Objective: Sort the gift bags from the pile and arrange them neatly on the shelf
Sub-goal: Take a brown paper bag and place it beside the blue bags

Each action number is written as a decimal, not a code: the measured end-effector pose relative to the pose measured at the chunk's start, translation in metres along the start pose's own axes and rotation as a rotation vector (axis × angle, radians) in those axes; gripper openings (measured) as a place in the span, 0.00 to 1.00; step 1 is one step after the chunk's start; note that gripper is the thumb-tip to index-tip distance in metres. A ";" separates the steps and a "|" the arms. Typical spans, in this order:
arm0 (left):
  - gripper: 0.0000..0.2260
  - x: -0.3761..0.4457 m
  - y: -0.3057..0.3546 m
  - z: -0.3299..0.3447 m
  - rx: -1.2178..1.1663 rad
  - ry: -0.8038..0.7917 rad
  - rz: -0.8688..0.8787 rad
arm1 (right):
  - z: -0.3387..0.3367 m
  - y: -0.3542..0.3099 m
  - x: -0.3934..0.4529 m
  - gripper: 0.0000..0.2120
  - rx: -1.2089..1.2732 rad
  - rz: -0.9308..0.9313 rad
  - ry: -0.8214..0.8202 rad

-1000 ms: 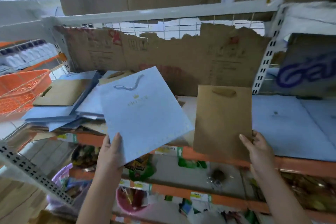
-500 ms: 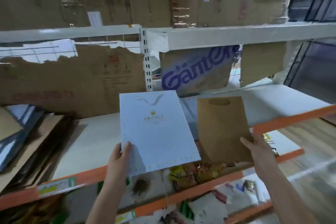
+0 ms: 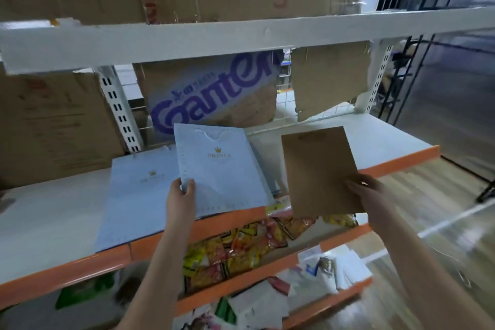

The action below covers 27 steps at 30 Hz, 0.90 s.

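My left hand (image 3: 181, 198) grips the lower left corner of a flat light blue gift bag (image 3: 225, 171) with a gold crown print, held over the white shelf (image 3: 48, 220). A larger light blue gift bag (image 3: 134, 195) of the same print lies flat on the shelf just to its left, partly under it. My right hand (image 3: 372, 195) holds a plain brown gift bag (image 3: 318, 171) by its lower right edge, above the shelf's orange front lip (image 3: 401, 161). The pile of unsorted bags is out of view.
A cardboard sheet with purple lettering (image 3: 214, 99) and a torn brown sheet (image 3: 329, 80) stand at the shelf's back. Cartons sit on the upper shelf (image 3: 241, 35). Lower shelves hold colourful snack packets (image 3: 241, 246) and white packs (image 3: 321, 273). Wooden floor lies to the right.
My view and both hands have moved right along the shelf, away from the pile. Both bags now hover over the shelf section where a larger blue bag lies.
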<state>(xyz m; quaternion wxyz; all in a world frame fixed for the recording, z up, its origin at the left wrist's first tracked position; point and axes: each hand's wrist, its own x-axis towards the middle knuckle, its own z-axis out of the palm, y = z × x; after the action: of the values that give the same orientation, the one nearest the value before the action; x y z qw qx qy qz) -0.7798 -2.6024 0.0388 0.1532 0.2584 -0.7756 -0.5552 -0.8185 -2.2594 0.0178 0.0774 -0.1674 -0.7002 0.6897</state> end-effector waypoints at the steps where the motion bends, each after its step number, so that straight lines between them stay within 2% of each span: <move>1: 0.18 0.005 0.002 0.007 0.022 0.010 0.010 | 0.001 0.000 0.009 0.13 -0.002 0.002 -0.017; 7: 0.17 0.025 0.002 0.035 0.268 0.086 0.014 | 0.014 -0.002 0.060 0.13 -0.033 0.029 -0.069; 11: 0.20 0.028 -0.006 0.039 0.480 0.125 -0.008 | 0.025 -0.004 0.089 0.12 -0.068 0.014 -0.117; 16: 0.17 0.031 -0.014 0.048 0.692 0.204 -0.056 | 0.038 -0.008 0.120 0.13 -0.075 0.009 -0.185; 27: 0.18 0.028 -0.008 0.069 0.849 0.336 -0.141 | 0.010 -0.005 0.192 0.16 -0.077 0.049 -0.242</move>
<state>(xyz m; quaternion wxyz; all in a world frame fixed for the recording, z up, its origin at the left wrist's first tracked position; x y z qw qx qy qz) -0.8374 -2.5665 0.0063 0.1193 0.4369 -0.8792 -0.1481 -1.0016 -2.2036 -0.0016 -0.0308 -0.1029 -0.7260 0.6792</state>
